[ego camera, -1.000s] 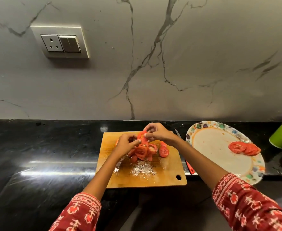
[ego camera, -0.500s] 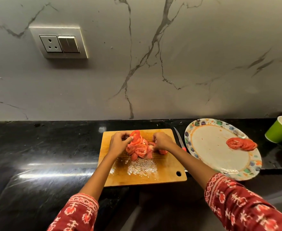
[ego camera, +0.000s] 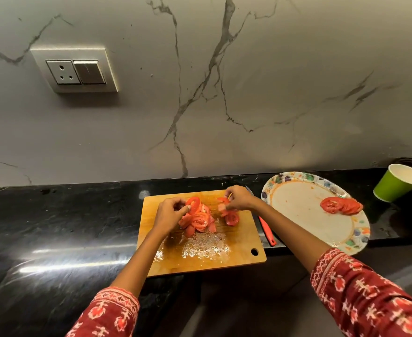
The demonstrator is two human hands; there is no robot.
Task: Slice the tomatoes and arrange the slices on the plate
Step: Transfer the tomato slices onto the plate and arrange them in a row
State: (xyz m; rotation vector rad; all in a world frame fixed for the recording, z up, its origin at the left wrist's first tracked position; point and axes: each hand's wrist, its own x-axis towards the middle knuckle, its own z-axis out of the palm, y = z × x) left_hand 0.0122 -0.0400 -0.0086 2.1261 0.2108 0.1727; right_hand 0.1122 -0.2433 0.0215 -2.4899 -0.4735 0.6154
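Left hand (ego camera: 169,214): fingers curled, pinching an upright round red tomato slice (ego camera: 193,205) above the heap.
Right hand (ego camera: 239,198): fingers curled, pinching a small red tomato piece (ego camera: 223,200) just over the board's far right part.
Heap of red tomato slices (ego camera: 199,221): piled at the middle of the board, between the two hands; one separate slice (ego camera: 231,218) lies just right of it, below the right hand.
Rectangular wooden cutting board (ego camera: 239,244): flat on the counter, wet with juice and seeds on its near half, hanging hole at the near right corner.
Knife with red handle (ego camera: 266,229): on the counter between board and plate, just beside the board's right edge.
Round paper plate with multicoloured dotted rim (ego camera: 297,215): right of the knife, bearing a short overlapping row of tomato slices (ego camera: 341,206) at its right side.
Green paper cup (ego camera: 397,182): tilted, far right, near the plate.
Black glossy stone counter (ego camera: 66,227): carries all of the above.
Grey veined wall with a socket and switch panel (ego camera: 75,70): behind the counter.
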